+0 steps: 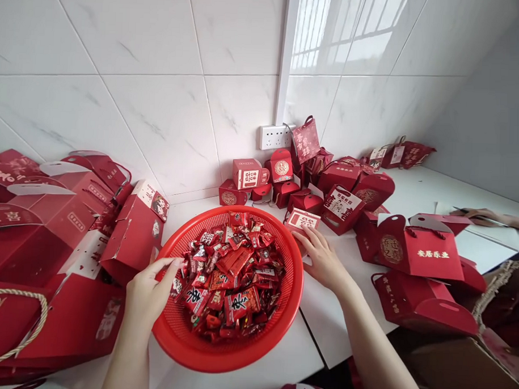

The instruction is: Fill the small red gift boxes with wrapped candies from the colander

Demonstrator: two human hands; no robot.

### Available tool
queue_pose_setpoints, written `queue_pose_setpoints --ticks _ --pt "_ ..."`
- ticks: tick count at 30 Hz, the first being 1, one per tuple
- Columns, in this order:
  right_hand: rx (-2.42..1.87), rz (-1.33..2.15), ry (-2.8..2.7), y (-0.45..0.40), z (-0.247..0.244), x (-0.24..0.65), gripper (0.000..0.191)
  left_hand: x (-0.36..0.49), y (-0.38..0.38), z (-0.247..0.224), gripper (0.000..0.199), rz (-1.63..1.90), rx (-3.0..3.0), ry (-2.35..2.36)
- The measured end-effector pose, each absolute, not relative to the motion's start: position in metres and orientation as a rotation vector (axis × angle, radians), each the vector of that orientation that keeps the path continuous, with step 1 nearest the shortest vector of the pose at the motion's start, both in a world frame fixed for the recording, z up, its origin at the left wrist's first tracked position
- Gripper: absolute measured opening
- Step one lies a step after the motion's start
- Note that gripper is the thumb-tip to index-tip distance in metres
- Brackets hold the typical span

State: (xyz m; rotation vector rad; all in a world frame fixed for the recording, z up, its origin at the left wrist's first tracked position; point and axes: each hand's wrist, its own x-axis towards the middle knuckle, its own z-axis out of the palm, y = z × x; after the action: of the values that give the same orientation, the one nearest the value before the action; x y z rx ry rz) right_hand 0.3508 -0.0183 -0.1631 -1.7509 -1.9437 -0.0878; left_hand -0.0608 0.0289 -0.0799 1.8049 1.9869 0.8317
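A round red plastic colander basket (pixel 296 286) full of small wrapped candies (pixel 235 273) stands on the white counter in front of me. At its left rim is my left hand (pixel 147 293), with the thumb reaching over the edge and the other fingers partly hidden. On the opposite side my right hand (pixel 323 259) grips the right rim, its fingers bent. Just beyond those fingertips lies a small red-and-white gift box (pixel 302 219); whether they touch it I cannot tell.
Several red gift boxes (pixel 36 238) crowd the left side. More red boxes (pixel 344 209) are piled along the tiled wall, below a power strip (pixel 277 138). Others (pixel 432 251) are stacked at right, above an open cardboard box (pixel 466 366). Another person's hand (pixel 475 215) holds a pen far right.
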Motion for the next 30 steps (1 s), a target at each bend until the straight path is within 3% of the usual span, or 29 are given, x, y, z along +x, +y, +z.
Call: queue_pose_setpoints --ticks 6,11,25,30 --pt "-1.884 -0.128 -1.687 -0.022 -0.162 0.358 0.038 -0.058 0.025 -0.080 0.040 0.789 1.759 1.990" --pt "-1.974 -0.104 -1.527 -0.038 -0.156 0.375 0.029 -0.058 0.027 -0.082 0.040 0.754 1.757 1.999" --pt "-2.152 0.086 -1.002 -0.060 -0.151 0.398 0.034 -0.059 0.027 -0.083 0.037 0.785 1.773 1.983" --pt "-1.904 0.333 -0.946 -0.063 -0.149 0.388 0.073 -0.058 0.028 -0.082 0.039 0.762 1.727 2.020"
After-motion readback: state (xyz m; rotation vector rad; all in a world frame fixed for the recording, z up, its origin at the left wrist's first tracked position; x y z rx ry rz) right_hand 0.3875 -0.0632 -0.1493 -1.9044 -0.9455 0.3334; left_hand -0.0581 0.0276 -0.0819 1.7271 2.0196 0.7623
